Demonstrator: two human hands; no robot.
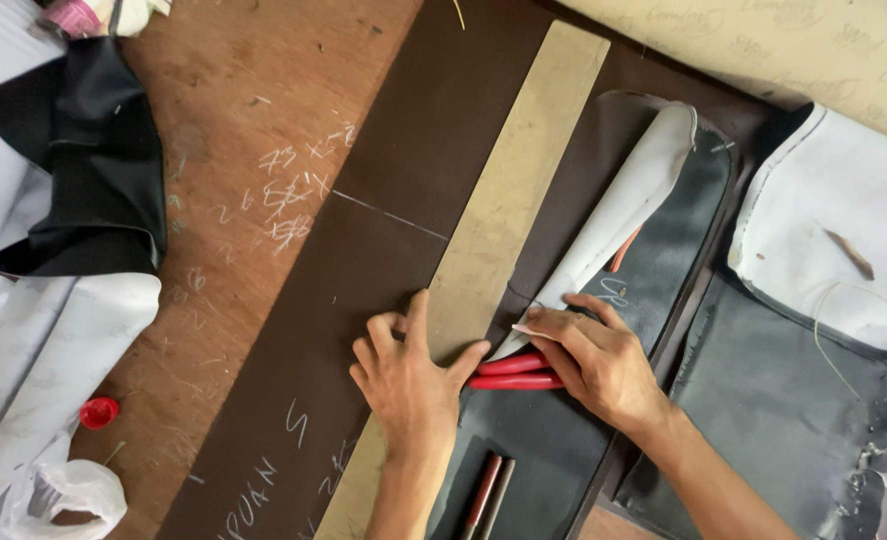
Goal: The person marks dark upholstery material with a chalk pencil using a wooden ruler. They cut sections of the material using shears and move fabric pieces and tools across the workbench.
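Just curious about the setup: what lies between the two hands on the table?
In the head view, red tool handles lie between the left hand and the right hand.

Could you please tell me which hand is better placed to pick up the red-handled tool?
Probably the right hand: it already rests on the red-handled tool lying on the black leather sheet. The left hand is pressed flat on the long tan cardboard strip.

Soft, even daylight; faint shadows, sharp focus, no glare.
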